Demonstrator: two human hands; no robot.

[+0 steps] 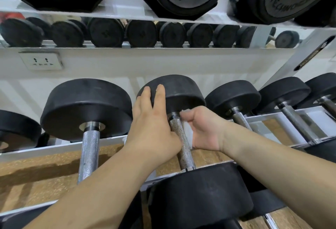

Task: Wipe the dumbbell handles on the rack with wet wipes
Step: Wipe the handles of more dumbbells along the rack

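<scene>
White wipe [188, 133] against knurled handle [181, 143]

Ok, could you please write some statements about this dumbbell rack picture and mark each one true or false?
1. The right hand holds a white wet wipe against a knurled handle. True.
2. The left hand also holds the wipe. False: its fingers lie straight on the dumbbell's far head.
3. A wall socket is at the upper left. True.
4. The dumbbell being wiped lies on the floor. False: it rests on the rack.
</scene>
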